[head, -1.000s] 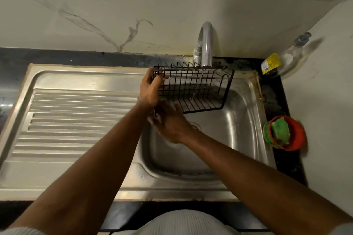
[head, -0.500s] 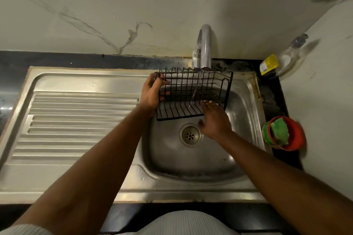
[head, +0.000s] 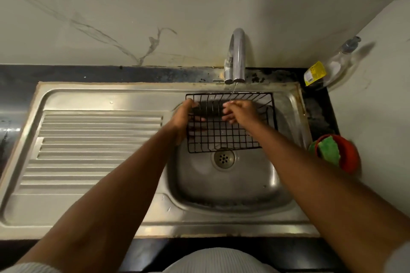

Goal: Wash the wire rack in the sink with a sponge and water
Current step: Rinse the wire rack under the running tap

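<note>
A black wire rack (head: 224,135) hangs over the steel sink basin (head: 233,186), under a thin stream of water from the tap (head: 237,55). My left hand (head: 183,118) grips the rack's left side. My right hand (head: 240,113) lies inside the rack with its fingers spread on the wires, wet under the stream, holding nothing. The green sponge (head: 328,150) sits in a red bowl (head: 346,157) on the counter to the right of the sink.
A ribbed steel drainboard (head: 95,148) stretches left of the basin. A clear bottle with a yellow label (head: 328,66) leans in the back right corner. The drain (head: 223,158) shows just below the rack. A marble wall rises behind the tap.
The rack has tipped lower and flatter over the basin. My right hand moved from below the rack's front edge up into the rack, under the water stream.
</note>
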Available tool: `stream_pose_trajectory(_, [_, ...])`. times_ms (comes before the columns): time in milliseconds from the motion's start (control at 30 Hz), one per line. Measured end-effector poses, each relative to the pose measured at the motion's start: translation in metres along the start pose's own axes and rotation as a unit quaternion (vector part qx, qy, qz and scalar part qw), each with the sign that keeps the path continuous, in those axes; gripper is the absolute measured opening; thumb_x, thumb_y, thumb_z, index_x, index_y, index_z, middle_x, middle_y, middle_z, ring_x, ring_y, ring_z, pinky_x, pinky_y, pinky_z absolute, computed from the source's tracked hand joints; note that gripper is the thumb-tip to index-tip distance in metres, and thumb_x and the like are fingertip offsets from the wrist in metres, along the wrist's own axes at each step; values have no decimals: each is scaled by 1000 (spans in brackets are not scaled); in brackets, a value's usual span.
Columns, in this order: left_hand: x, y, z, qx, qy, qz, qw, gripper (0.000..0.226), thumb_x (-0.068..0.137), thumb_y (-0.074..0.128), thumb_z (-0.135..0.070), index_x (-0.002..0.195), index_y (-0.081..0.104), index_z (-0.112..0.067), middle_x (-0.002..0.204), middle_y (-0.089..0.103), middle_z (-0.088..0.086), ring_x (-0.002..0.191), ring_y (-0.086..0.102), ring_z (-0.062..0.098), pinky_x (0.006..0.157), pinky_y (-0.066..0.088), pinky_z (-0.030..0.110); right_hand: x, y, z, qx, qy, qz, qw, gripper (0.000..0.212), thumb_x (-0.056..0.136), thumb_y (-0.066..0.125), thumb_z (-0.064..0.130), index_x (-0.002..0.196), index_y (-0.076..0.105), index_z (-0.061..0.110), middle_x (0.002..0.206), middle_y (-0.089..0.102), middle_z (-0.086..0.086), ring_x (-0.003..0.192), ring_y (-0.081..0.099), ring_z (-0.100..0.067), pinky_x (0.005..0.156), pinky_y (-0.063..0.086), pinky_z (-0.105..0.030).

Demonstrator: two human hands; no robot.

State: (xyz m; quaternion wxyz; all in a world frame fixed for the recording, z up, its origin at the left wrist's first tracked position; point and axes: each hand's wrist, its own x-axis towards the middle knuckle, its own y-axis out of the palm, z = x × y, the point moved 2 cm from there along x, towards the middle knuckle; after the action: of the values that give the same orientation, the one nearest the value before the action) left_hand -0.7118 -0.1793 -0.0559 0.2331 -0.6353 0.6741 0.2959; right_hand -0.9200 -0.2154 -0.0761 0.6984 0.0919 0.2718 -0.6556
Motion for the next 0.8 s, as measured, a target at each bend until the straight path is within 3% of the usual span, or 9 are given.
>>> stream_pose_trajectory(67, [1,5,5,-25,-7,-8,1000,50,98,46,-52,134,61,-20,126,69,22,114,68,42,96,55,51,5,-8,-7,150,48,-78,984,23,104,55,17,111,71,2,93,75,-10,81,75,-22,64,57,-26])
stream_pose_trajectory(167, [0,8,4,-48,-16,-16,999,47,98,49,-48,129,62,-16,124,67,22,120,65,46,103,52,56,7,-15,-17,413,117,-168,888,30,104,48,19,114,68,-1,96,72,-13,90,75,-26,76,62,-32])
stream_pose_trajectory(233, [0,8,7,-53,-21,-19,998,43,99,48,-48,125,63,-17,125,66,23,118,65,44,103,52,55,5,-4,-15,479,162,-115,855,33,106,42,20,110,67,0,96,71,-15,95,74,-30,80,62,-36])
stream_pose_trajectory(367, [-2,23,11,-48,-12,5,999,45,102,42,-49,94,75,-20,94,73,11,102,63,33,96,47,50,-14,58,1,358,206,128,902,32,108,40,21,100,69,9,96,74,-9,93,73,-21,85,58,-36])
stream_pose_trajectory(533, [2,14,20,-76,-6,10,997,56,106,37,-45,78,79,-22,78,74,6,79,69,24,81,50,40,-13,51,3,188,227,252,922,36,108,41,32,117,70,14,109,76,-2,113,69,-22,97,52,-48])
stream_pose_trajectory(600, [2,5,21,-69,-10,-3,998,50,105,36,-48,96,77,-22,85,74,9,90,67,31,91,50,46,-4,27,-1,145,232,206,939,38,108,43,34,120,69,10,109,77,-6,112,72,-24,95,53,-43])
stream_pose_trajectory(733, [3,-3,16,-47,-9,-10,999,48,104,39,-51,130,62,-18,110,67,19,112,64,44,107,47,59,14,-10,-14,196,197,-109,954,27,104,49,26,107,69,10,94,74,-7,78,72,-17,62,52,-28])
stream_pose_trajectory(800, [3,-1,15,-33,-3,3,999,47,103,40,-49,130,61,-17,116,66,21,116,64,46,106,47,60,19,-19,-21,186,178,-190,947,19,99,54,18,101,71,10,83,70,-4,63,65,-11,51,48,-20])
